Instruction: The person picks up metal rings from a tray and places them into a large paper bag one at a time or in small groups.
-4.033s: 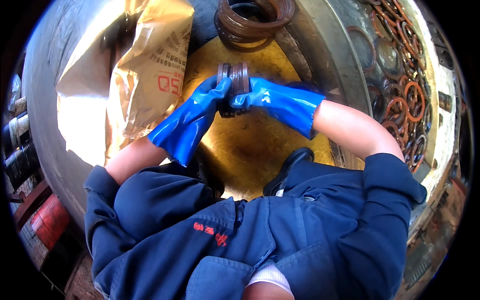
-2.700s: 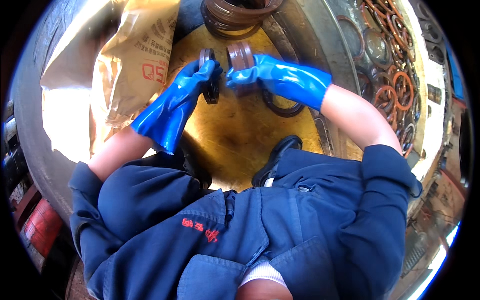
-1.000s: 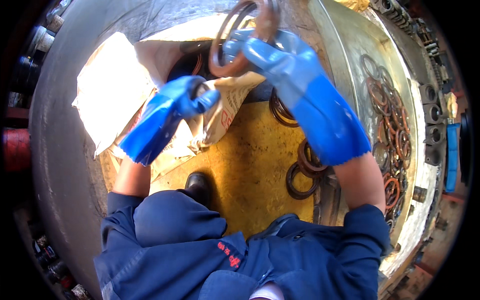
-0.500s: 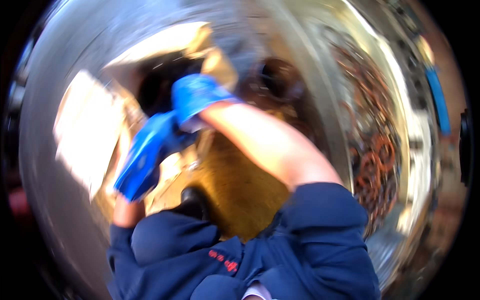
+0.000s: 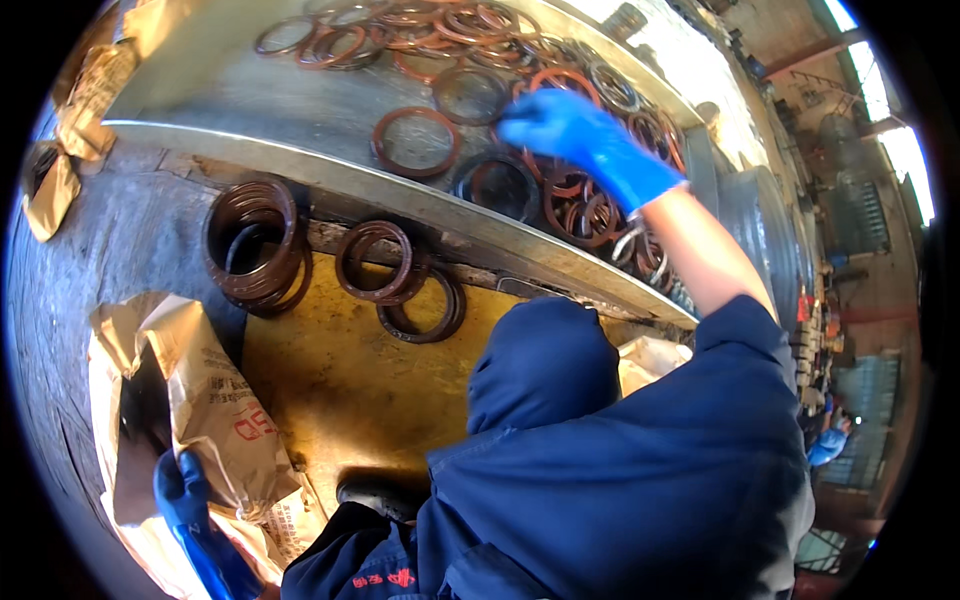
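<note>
My right hand (image 5: 575, 135), in a blue rubber glove, is over a heap of brown and black metal-looking rings (image 5: 480, 20) on a metal tray table (image 5: 270, 110). Its fingers are blurred, and whether they touch or grip a ring is hidden. At the lower left, my left hand (image 5: 190, 505), gloved in the same blue, grips the mouth edge of a brown paper bag (image 5: 215, 385). The bag stands with its dark opening spread; its contents do not show. A single reddish ring (image 5: 415, 142) lies near the table's front edge, apart from the heap.
On the yellow floor plate (image 5: 340, 390) stand a taller ring stack (image 5: 255, 235) and smaller stacked rings (image 5: 375, 262). More brown paper bags (image 5: 95, 95) lie at the far left. The table's raised metal edge (image 5: 330, 175) runs across in front. A person (image 5: 828, 445) is at the far right.
The view has swung to the right. Both hands were together at the paper bag; my right hand has moved away over the rings on the table, while my left remains at the bag.
</note>
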### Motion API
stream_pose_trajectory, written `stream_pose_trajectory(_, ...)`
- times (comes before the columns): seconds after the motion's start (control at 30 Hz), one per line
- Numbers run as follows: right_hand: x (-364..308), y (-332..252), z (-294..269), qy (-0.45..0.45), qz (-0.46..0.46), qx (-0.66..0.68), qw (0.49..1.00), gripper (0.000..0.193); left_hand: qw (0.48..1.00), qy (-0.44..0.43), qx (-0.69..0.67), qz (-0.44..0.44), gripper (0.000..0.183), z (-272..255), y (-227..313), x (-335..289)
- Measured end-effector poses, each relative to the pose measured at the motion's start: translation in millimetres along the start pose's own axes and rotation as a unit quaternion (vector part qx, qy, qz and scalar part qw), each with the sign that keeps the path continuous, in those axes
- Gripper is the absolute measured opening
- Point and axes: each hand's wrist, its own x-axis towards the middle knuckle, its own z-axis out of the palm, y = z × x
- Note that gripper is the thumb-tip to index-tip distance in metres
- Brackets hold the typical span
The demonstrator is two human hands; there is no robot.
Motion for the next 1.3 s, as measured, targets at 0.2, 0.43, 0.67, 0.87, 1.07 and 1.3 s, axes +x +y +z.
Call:
stream_pose_trajectory(0.2,-92.1,223.0,8.0,0.042,0.216,-0.008,0.975,0.061,0.997,0.021,0.010,0.068,0.031,-21.3,104.6,69.2)
stream_pose_trajectory(0.43,-92.0,119.4,76.4,-0.093,0.048,0.016,0.994,0.053,0.937,-0.142,0.109,0.300,0.026,111.1,260.3,56.3)
stream_pose_trajectory(0.67,-45.9,91.9,112.4,-0.109,0.211,-0.191,0.952,0.034,0.905,-0.296,0.178,0.247,0.033,186.0,296.9,6.2)
stream_pose_trajectory(0.87,-76.4,132.1,70.1,0.190,0.131,-0.071,0.970,0.028,0.950,-0.295,0.047,0.084,0.029,177.6,266.1,-3.4)
stream_pose_trajectory(1.07,-4.2,127.5,81.6,0.073,0.162,0.260,0.949,0.050,0.939,-0.316,0.059,0.123,0.030,179.5,288.0,-1.7)
stream_pose_trajectory(1.3,55.3,62.7,87.3,0.070,0.164,0.065,0.982,0.047,0.947,-0.298,0.029,0.120,0.030,176.0,276.3,-11.2)
